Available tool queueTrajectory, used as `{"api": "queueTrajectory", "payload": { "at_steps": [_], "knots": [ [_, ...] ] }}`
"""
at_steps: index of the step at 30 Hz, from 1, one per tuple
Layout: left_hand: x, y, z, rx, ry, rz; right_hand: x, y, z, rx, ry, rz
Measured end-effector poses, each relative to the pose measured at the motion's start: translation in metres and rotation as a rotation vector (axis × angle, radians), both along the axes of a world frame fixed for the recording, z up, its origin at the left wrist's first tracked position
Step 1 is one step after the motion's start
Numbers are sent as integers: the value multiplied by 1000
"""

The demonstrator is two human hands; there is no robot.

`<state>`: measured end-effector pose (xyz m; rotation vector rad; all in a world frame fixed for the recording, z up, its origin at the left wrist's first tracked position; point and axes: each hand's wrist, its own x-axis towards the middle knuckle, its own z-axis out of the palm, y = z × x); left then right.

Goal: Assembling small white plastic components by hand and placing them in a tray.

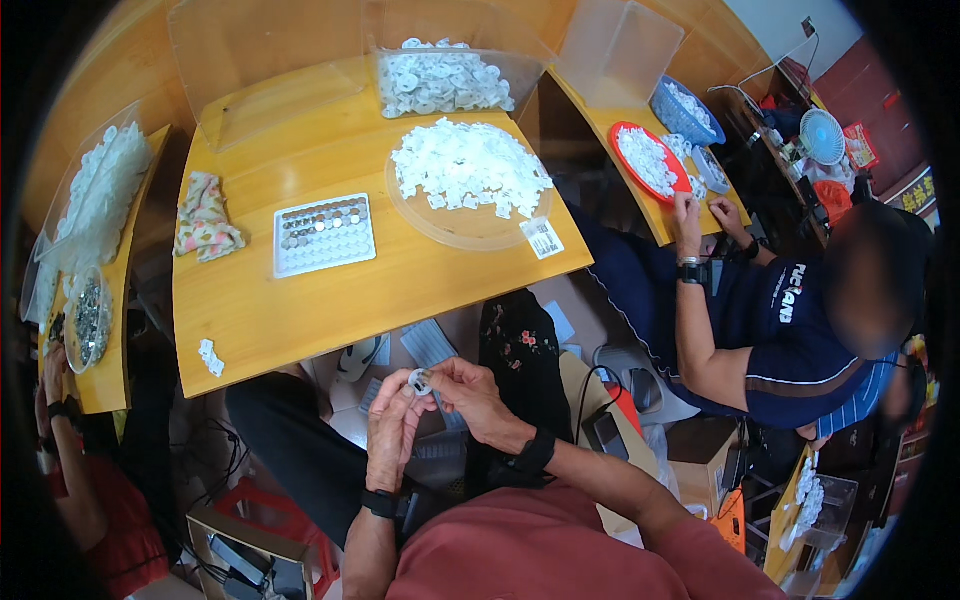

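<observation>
a: fingers of both hands pinched together on one small white ring part (419, 380), held in the air just below the near edge of the wooden table (300, 310). left hand (392, 430) grips it from the left side, right hand (472, 395) thumb and forefinger clamp it from the right.

b: step?

a: looks like fitting something into the ring, maybe a small metal disc. can't tell if one is already in, too small. i'd call it mid-assembly of a single piece.

b: supplies?

a: white tray (324, 235) with rows of grey discs sits on the table, well above the hands. heap of white parts (470, 165) on a clear round plate (450, 228) to the tray's right. clear bin (440, 80) with more white parts behind that.

b: next move needs?

a: judging only: press till it seats flush, keep the ring square between the pads, then a reach up over the table edge.

b: others?

a: co-worker's hands (705, 215) at the next table, by a red plate (650, 160). separate.
</observation>
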<state>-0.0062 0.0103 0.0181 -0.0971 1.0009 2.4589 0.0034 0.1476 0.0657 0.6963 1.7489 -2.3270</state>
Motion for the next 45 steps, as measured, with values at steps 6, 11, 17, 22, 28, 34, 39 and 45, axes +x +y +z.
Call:
{"api": "queueTrajectory", "payload": {
  "at_steps": [6, 11, 17, 22, 28, 34, 39, 45],
  "knots": [
    [-3, -1, -3, 48, -46, 41, 2, 3, -14, 71, 94, 55],
    [-3, -4, -9, 53, -60, 47, -5, 8, -15, 413, 273, 167],
    [-3, -4, 1, 105, -100, 65, -46, 8, 62, 741, 449, 224],
    [-7, -5, 14, 132, -93, 57, -115, 9, 88, 831, 652, 250],
    [-11, -8, 22, 117, -81, 69, -183, 10, 84, 1080, 899, 313],
    [-10, -11, 24, 138, -61, 46, -209, -5, 89, 1308, 845, 433],
    [-10, -13, 24, 160, -73, 46, -215, -10, 84, 1461, 840, 487],
    [-11, -11, 22, 179, -74, 37, -213, -14, 88, 1590, 810, 554]
  ]
}}
